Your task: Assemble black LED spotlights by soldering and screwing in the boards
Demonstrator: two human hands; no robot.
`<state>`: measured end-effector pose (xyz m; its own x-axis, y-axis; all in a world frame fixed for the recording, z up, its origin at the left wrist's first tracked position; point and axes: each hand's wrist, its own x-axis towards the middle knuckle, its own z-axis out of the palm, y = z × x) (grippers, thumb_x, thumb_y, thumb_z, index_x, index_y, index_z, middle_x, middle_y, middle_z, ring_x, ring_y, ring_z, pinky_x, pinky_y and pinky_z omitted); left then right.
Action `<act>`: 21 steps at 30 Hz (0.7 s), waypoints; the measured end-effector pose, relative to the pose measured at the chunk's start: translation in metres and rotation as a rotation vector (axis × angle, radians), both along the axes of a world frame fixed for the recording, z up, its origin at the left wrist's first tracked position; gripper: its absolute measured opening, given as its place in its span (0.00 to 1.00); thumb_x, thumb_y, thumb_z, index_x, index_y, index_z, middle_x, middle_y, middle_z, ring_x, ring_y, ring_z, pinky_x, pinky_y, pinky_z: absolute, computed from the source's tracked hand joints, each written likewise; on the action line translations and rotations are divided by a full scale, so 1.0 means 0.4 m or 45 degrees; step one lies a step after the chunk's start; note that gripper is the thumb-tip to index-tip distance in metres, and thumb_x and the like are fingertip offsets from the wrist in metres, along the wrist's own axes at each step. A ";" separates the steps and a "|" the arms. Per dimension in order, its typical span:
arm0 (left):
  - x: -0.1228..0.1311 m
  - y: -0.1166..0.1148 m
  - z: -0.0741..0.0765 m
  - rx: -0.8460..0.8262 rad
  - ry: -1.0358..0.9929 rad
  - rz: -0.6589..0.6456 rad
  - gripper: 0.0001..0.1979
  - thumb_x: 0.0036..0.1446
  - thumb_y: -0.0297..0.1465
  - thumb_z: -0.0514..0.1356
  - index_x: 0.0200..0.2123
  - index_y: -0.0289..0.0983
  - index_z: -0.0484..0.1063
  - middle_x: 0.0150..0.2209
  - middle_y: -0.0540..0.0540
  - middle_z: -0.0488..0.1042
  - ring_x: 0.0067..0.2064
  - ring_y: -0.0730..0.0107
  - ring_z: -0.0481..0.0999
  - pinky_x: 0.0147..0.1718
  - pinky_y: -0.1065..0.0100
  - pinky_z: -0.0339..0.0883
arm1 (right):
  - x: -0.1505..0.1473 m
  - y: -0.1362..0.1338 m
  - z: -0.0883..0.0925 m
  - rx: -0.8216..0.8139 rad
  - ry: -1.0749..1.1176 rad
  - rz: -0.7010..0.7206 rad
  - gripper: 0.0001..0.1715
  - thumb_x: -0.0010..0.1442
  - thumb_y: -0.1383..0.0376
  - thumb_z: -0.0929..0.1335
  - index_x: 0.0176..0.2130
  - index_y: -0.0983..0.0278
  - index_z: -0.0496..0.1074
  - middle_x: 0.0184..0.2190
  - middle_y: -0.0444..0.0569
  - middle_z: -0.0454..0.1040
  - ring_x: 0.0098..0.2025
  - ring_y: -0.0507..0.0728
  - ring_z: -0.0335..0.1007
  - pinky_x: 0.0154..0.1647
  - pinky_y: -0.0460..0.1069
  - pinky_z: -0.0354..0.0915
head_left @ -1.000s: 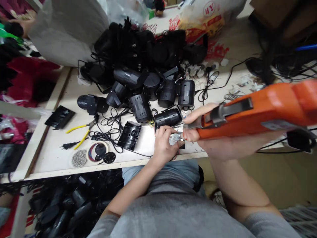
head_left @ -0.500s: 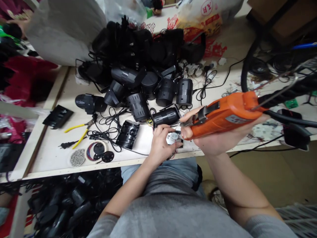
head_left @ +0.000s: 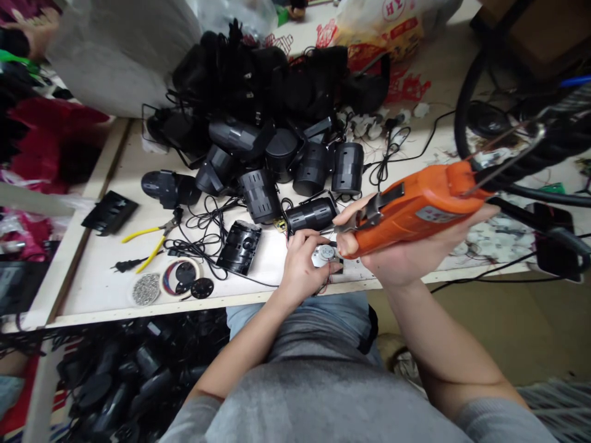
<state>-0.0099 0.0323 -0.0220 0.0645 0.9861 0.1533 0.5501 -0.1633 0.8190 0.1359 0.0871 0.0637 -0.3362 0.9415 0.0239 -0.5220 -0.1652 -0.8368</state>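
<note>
this is a cramped assembly workshop: a long wooden workbench carries heaps of black plastic housings, tangled cables and yellow-handled pliers, with a stuffed plastic sack beyond its far edge and more housings piled below its near edge.

The tool is glossy orange plastic, the housings matt black plastic, the disc bright metal.
</note>
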 end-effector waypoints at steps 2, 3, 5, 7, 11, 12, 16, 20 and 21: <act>0.000 0.000 -0.001 -0.012 0.004 0.007 0.21 0.42 0.29 0.77 0.39 0.40 0.75 0.47 0.46 0.71 0.52 0.57 0.71 0.52 0.58 0.66 | -0.022 -0.001 0.014 0.128 -0.049 -0.021 0.53 0.37 0.21 0.63 0.27 0.65 0.81 0.12 0.48 0.69 0.11 0.57 0.61 0.09 0.51 0.57; 0.000 0.000 -0.001 -0.017 0.007 0.005 0.21 0.43 0.29 0.77 0.39 0.40 0.75 0.47 0.46 0.71 0.51 0.57 0.71 0.52 0.58 0.66 | -0.032 -0.003 0.021 0.178 -0.066 -0.065 0.52 0.39 0.22 0.63 0.27 0.65 0.81 0.11 0.48 0.68 0.10 0.56 0.60 0.09 0.50 0.57; -0.001 0.000 -0.003 -0.022 0.010 -0.005 0.20 0.43 0.30 0.76 0.39 0.40 0.75 0.47 0.46 0.70 0.51 0.57 0.70 0.52 0.58 0.66 | -0.050 -0.008 0.035 0.213 -0.070 -0.222 0.50 0.42 0.23 0.62 0.24 0.64 0.81 0.10 0.47 0.67 0.10 0.54 0.57 0.09 0.50 0.57; -0.002 0.001 -0.003 -0.014 0.010 -0.017 0.19 0.44 0.30 0.76 0.39 0.40 0.74 0.47 0.46 0.70 0.51 0.57 0.70 0.52 0.58 0.65 | -0.062 -0.013 0.043 0.227 -0.056 -0.365 0.49 0.45 0.23 0.61 0.22 0.63 0.80 0.10 0.47 0.66 0.10 0.53 0.55 0.09 0.49 0.57; -0.004 0.001 -0.004 -0.003 0.014 -0.026 0.18 0.46 0.31 0.75 0.39 0.40 0.74 0.47 0.46 0.70 0.52 0.57 0.70 0.52 0.58 0.65 | -0.068 -0.016 0.039 0.257 -0.064 -0.309 0.52 0.47 0.22 0.58 0.23 0.63 0.80 0.10 0.49 0.66 0.11 0.54 0.57 0.08 0.49 0.55; -0.004 0.001 -0.004 -0.003 0.015 -0.025 0.18 0.46 0.32 0.75 0.40 0.40 0.74 0.47 0.46 0.70 0.52 0.57 0.71 0.52 0.58 0.66 | -0.068 -0.016 0.037 0.257 -0.069 -0.294 0.53 0.46 0.22 0.57 0.24 0.63 0.80 0.11 0.49 0.67 0.11 0.54 0.57 0.09 0.49 0.56; -0.003 0.001 -0.007 0.008 0.026 -0.019 0.19 0.45 0.32 0.76 0.40 0.40 0.75 0.47 0.46 0.70 0.51 0.57 0.71 0.52 0.58 0.66 | -0.063 -0.015 0.028 0.231 -0.076 -0.349 0.54 0.44 0.20 0.55 0.23 0.61 0.79 0.10 0.48 0.66 0.11 0.54 0.56 0.10 0.50 0.58; -0.003 0.002 -0.012 0.005 0.031 -0.011 0.19 0.45 0.33 0.76 0.40 0.41 0.75 0.46 0.46 0.70 0.51 0.57 0.71 0.51 0.58 0.67 | -0.044 -0.008 0.018 0.226 -0.162 -0.155 0.56 0.44 0.20 0.54 0.27 0.62 0.80 0.12 0.49 0.68 0.12 0.55 0.61 0.10 0.50 0.60; -0.003 0.002 -0.013 0.004 0.029 -0.013 0.19 0.45 0.33 0.76 0.40 0.40 0.75 0.46 0.46 0.70 0.50 0.57 0.71 0.51 0.58 0.67 | -0.040 -0.005 0.015 0.244 -0.192 -0.094 0.56 0.44 0.20 0.53 0.27 0.62 0.80 0.12 0.49 0.68 0.12 0.55 0.62 0.10 0.50 0.61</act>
<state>-0.0112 0.0332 -0.0273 0.0784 0.9848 0.1547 0.5670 -0.1717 0.8056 0.1198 0.0850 0.0698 -0.2799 0.9468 0.1590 -0.3938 0.0378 -0.9184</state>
